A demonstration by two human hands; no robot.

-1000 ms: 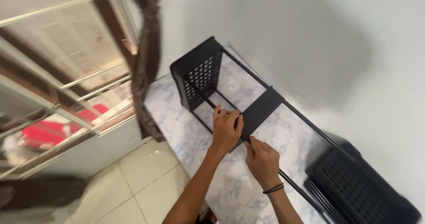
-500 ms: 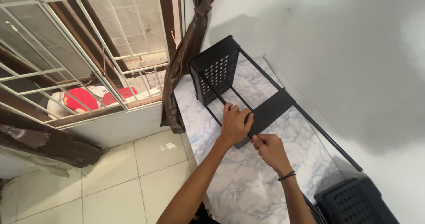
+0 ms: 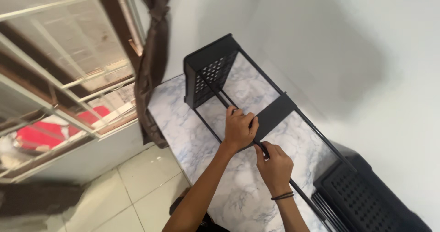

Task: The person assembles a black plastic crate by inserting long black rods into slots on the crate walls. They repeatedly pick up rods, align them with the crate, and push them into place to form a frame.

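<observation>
A black metal rack frame [image 3: 316, 124] lies on a marble-patterned countertop [image 3: 183, 131]. It has a perforated end panel [image 3: 208, 71] at the far end and a flat black cross plate [image 3: 275, 115] in the middle. My left hand [image 3: 239, 127] is closed over the near rail beside that plate. My right hand [image 3: 275, 165], with a dark band on its wrist, pinches the same thin black rail [image 3: 300, 193] a little nearer to me.
A second perforated black panel [image 3: 366, 200] lies at the near right end of the counter. A white wall runs along the right. A barred window [image 3: 68, 81] and a knotted brown curtain [image 3: 153, 71] stand on the left, above a white tiled floor [image 3: 123, 195].
The view has swung and moved in closer. Both hands have stayed on the near rail by the cross plate, the left hand now curled more tightly over it.
</observation>
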